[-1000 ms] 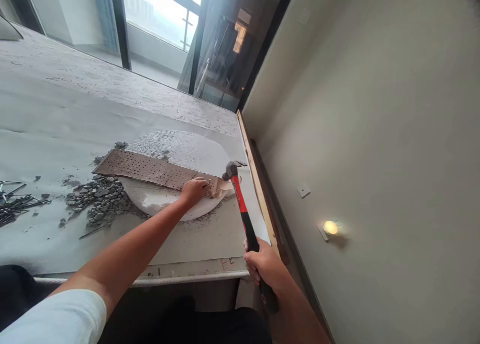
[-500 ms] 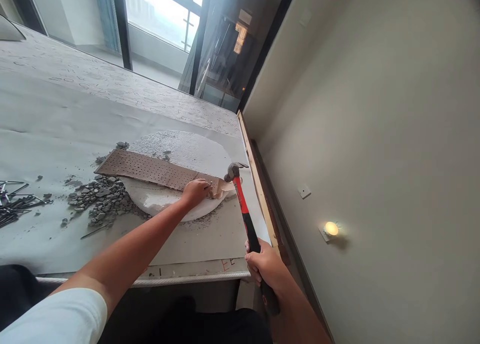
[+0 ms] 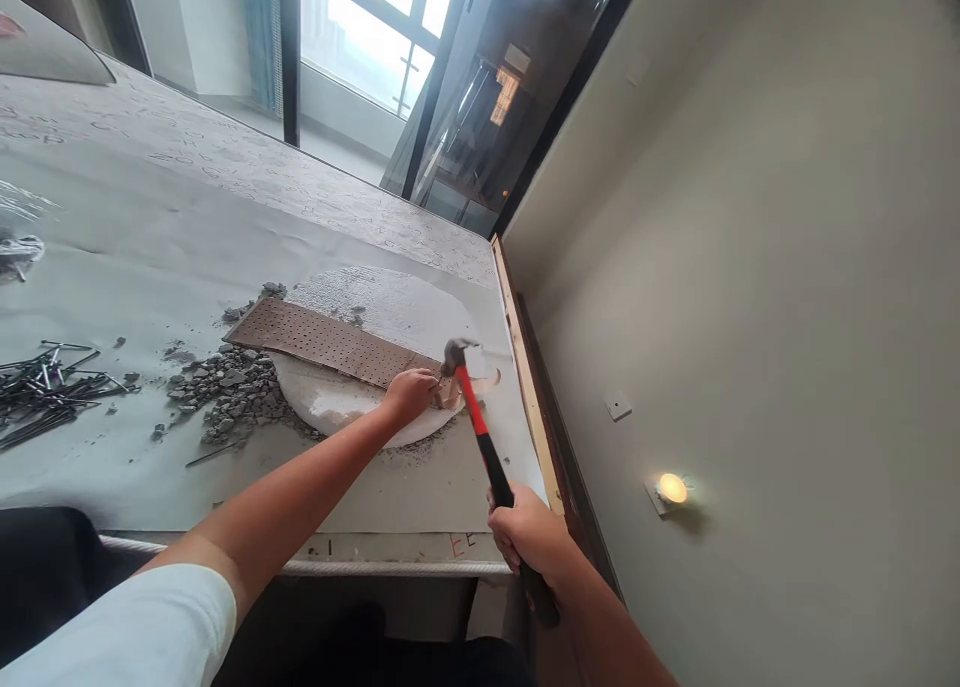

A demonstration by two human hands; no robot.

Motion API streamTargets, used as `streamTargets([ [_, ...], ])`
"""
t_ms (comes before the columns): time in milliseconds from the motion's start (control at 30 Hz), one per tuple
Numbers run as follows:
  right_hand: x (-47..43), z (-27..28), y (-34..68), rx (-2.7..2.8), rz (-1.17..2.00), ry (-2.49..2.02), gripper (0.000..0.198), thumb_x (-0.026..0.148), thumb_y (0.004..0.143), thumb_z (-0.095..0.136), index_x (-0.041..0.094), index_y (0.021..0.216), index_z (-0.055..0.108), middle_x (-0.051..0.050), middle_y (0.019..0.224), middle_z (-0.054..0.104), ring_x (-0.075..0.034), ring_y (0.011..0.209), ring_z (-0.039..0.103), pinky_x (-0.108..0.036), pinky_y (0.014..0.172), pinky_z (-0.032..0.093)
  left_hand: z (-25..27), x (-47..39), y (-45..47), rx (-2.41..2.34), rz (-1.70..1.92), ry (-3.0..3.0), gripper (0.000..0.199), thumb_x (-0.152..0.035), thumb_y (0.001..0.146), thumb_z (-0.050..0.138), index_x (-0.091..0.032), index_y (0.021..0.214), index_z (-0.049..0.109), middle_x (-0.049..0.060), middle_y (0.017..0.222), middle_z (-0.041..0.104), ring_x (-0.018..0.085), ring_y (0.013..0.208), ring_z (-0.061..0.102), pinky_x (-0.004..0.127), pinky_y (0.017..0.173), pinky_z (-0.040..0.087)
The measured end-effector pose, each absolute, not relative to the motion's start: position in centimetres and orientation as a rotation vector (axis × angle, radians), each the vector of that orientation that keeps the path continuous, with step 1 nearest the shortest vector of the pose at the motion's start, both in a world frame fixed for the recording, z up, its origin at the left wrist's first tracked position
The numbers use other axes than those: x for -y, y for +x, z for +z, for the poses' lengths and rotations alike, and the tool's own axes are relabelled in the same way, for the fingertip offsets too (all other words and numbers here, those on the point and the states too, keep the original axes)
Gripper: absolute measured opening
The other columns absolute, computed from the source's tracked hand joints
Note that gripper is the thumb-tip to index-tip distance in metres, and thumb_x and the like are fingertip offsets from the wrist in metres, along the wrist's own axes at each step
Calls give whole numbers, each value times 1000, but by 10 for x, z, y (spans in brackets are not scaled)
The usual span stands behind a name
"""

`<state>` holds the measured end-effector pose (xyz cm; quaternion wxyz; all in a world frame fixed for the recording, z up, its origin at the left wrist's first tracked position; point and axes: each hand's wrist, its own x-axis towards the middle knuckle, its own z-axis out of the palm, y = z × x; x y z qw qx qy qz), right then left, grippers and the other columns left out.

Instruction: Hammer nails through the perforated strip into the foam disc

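My left hand (image 3: 409, 395) rests at the right end of a long brown board (image 3: 330, 339) covered in small holes. Its fingers are closed in a pinch on what looks like a thin dark nail. Beneath the board lies a round white slab (image 3: 405, 297) with a rough top. My right hand (image 3: 529, 529) is wrapped round the black grip of a claw hammer (image 3: 472, 407) with a red neck. The hammer's head is just right of my left fingertips; whether it touches the nail, I cannot tell. At the board's right end is a torn, peeled-up patch.
Grey gravel (image 3: 229, 387) is heaped left of the slab. Further left lies a pile of long nails (image 3: 52, 392), with a clear plastic bag (image 3: 19, 252) behind it. A wooden strip (image 3: 529, 377) edges the table by the wall (image 3: 750, 267), which carries a lit lamp (image 3: 672, 488).
The hammer head has come down and left, closer to my left fingers. My left hand keeps its place on the board. The whole view has shifted, so the table appears further right.
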<state>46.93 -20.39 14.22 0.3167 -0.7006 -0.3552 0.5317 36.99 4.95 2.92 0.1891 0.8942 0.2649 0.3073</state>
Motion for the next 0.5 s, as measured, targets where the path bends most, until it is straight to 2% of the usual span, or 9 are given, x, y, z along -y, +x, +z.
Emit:
streamTargets([
  [200,205,151,465,930,1286,-1814,16,18,60,41,22,75,37,12,38,33,-6,27,27,-20,30,22,26,-46,370,-875,895,2555,37,-25,84,42,-16,55,64,5,65,60,12,60,52,24,54,37],
  [367,204,150,457,923,1372,-1913,16,17,57,40,23,71,34,13,36,31,-7,26,27,-20,30,22,23,-46,369,-825,874,2531,35,-22,82,44,-17,52,62,4,62,58,12,57,51,24,54,36],
  [500,206,154,460,939,1232,-1860,15,18,60,42,22,74,37,12,39,34,-6,27,27,-20,30,23,19,-48,370,-815,895,2538,37,-22,84,43,-16,52,61,3,62,56,11,56,49,23,54,35],
])
